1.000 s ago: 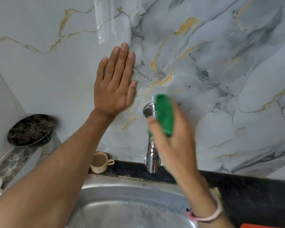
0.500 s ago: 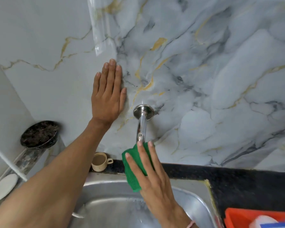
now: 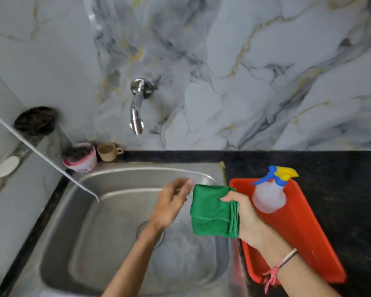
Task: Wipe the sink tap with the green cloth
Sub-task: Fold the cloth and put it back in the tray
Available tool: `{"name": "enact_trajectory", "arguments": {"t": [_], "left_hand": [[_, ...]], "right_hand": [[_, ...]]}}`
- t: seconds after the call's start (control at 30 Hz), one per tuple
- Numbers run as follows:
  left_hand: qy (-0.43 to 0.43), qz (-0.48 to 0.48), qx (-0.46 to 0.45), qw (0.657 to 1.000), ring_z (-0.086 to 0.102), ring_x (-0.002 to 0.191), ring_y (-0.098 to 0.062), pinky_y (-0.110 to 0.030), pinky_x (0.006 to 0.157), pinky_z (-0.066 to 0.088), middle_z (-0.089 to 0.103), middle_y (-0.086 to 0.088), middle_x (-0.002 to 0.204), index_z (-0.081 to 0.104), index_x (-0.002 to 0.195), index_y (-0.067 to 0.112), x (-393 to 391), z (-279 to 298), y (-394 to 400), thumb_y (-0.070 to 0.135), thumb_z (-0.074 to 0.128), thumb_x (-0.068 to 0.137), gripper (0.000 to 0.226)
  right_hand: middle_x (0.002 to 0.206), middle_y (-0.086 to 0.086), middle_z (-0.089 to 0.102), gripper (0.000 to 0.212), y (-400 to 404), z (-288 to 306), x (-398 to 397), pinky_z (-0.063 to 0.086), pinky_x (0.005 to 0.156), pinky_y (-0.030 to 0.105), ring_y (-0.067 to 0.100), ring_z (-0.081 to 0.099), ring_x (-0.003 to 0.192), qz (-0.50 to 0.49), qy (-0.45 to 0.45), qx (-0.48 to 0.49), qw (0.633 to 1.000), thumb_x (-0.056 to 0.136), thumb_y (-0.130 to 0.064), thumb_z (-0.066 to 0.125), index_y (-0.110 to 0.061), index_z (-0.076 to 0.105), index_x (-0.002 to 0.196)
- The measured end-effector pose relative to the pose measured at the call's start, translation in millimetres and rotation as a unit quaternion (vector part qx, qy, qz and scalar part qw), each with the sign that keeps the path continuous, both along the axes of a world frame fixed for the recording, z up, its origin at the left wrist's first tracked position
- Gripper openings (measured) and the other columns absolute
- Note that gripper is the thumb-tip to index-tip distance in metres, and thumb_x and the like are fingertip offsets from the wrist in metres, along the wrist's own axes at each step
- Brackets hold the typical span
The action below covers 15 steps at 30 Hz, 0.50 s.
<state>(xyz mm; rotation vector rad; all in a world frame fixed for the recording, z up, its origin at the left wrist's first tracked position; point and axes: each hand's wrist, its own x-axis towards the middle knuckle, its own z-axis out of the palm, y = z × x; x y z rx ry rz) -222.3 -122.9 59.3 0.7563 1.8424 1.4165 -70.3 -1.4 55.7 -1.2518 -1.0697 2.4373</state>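
The chrome sink tap (image 3: 137, 108) sticks out of the marble wall above the steel sink (image 3: 77, 211), with nothing touching it. My right hand (image 3: 244, 217) holds the folded green cloth (image 3: 212, 211) by its right edge, over the sink's right side and well below the tap. My left hand (image 3: 171, 202) hovers just left of the cloth, blurred, fingers apart and holding nothing.
A red tray (image 3: 304, 232) with a spray bottle (image 3: 270, 191) sits on the black counter right of the sink. A beige cup (image 3: 108, 151) and a pink pot (image 3: 80, 157) stand at the sink's back left. A white cable (image 3: 41, 157) crosses the left side.
My left hand has left the wall and come down over the sink. My right hand has drawn the green cloth down and away from the tap, toward the red tray.
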Motion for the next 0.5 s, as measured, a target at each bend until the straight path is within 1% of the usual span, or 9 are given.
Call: {"name": "enact_trajectory", "arguments": {"t": [0.07,0.1,0.13,0.2,0.27,0.3,0.37,0.43,0.5], "left_hand": [[-0.161,-0.024,-0.012,0.987,0.073,0.114,-0.029,-0.038,0.098,0.062,0.076,-0.014,0.122,0.067,0.127,0.004,45.9,-12.0,7.0,0.034,0.056,0.105,0.038],[-0.207,-0.022,-0.015,0.978,0.072,0.115,-0.033,-0.045,0.102,0.062,0.075,-0.017,0.123,0.066,0.128,0.002,64.5,-17.4,11.4,0.034,0.056,0.106,0.040],[-0.229,-0.020,-0.020,0.973,0.072,0.115,-0.035,-0.051,0.103,0.060,0.075,-0.020,0.122,0.066,0.126,-0.001,81.3,-21.7,17.4,0.034,0.057,0.105,0.042],[-0.233,-0.026,-0.034,0.972,0.075,0.108,-0.032,-0.048,0.095,0.064,0.076,-0.021,0.118,0.070,0.121,-0.002,112.9,-30.4,31.7,0.033,0.064,0.102,0.040],[-0.213,-0.025,-0.060,0.975,0.074,0.094,-0.028,-0.037,0.079,0.066,0.077,-0.021,0.111,0.069,0.118,-0.005,143.3,-39.4,48.7,0.019,0.074,0.095,0.034],[-0.188,-0.018,-0.075,0.979,0.071,0.090,-0.028,-0.039,0.075,0.066,0.075,-0.020,0.107,0.067,0.116,-0.007,156.5,-45.5,58.1,0.010,0.078,0.092,0.032],[-0.116,-0.002,-0.108,0.987,0.067,0.088,-0.028,-0.051,0.078,0.064,0.069,-0.014,0.099,0.064,0.109,-0.001,178.1,-58.3,76.0,0.002,0.083,0.085,0.031],[-0.033,0.008,-0.144,0.989,0.065,0.087,-0.025,-0.054,0.082,0.064,0.065,-0.009,0.094,0.066,0.109,0.003,194.5,-68.7,91.1,0.008,0.089,0.079,0.039],[0.039,0.015,-0.178,0.983,0.065,0.089,-0.023,-0.047,0.085,0.061,0.068,-0.009,0.098,0.068,0.111,0.003,207.8,-79.3,100.7,0.016,0.093,0.075,0.046]], "right_hand": [[0.088,0.020,0.082,0.033,10.0,-5.3,33.1,0.065,0.074,0.043,0.034,0.079,0.075,0.017,-0.021,0.003,1.000,0.066,-0.016,0.059,-0.007,0.084,0.086],[0.089,0.020,0.082,0.029,15.6,-7.5,50.3,0.064,0.073,0.043,0.033,0.079,0.075,0.028,-0.037,0.012,0.999,0.073,-0.012,0.060,-0.007,0.084,0.088],[0.091,0.021,0.082,0.025,22.4,-10.8,68.3,0.065,0.072,0.042,0.033,0.079,0.076,0.036,-0.050,0.037,0.997,0.081,-0.007,0.060,-0.006,0.082,0.093],[0.098,0.024,0.080,0.020,37.8,-19.1,102.2,0.067,0.069,0.037,0.029,0.080,0.079,0.040,-0.067,0.123,0.989,0.092,0.003,0.060,-0.002,0.078,0.101],[0.096,0.024,0.080,0.017,51.5,-29.0,133.2,0.066,0.064,0.028,0.022,0.080,0.073,0.043,-0.102,0.200,0.974,0.091,0.010,0.065,0.004,0.076,0.103],[0.090,0.019,0.081,0.017,58.9,-34.9,146.0,0.065,0.061,0.025,0.018,0.079,0.067,0.043,-0.126,0.227,0.965,0.089,0.011,0.067,0.007,0.075,0.104],[0.075,0.008,0.081,0.019,72.9,-46.9,165.5,0.063,0.056,0.022,0.012,0.077,0.059,0.045,-0.170,0.263,0.949,0.087,0.012,0.072,0.011,0.073,0.106],[0.081,0.017,0.081,0.018,85.0,-61.2,176.5,0.067,0.065,0.032,0.020,0.078,0.067,0.058,-0.211,0.294,0.930,0.087,0.012,0.071,0.014,0.071,0.105],[0.100,0.033,0.077,0.015,92.1,-68.9,180.3,0.063,0.084,0.051,0.040,0.076,0.090,0.085,-0.252,0.341,0.902,0.088,0.010,0.069,0.013,0.071,0.102]]}}
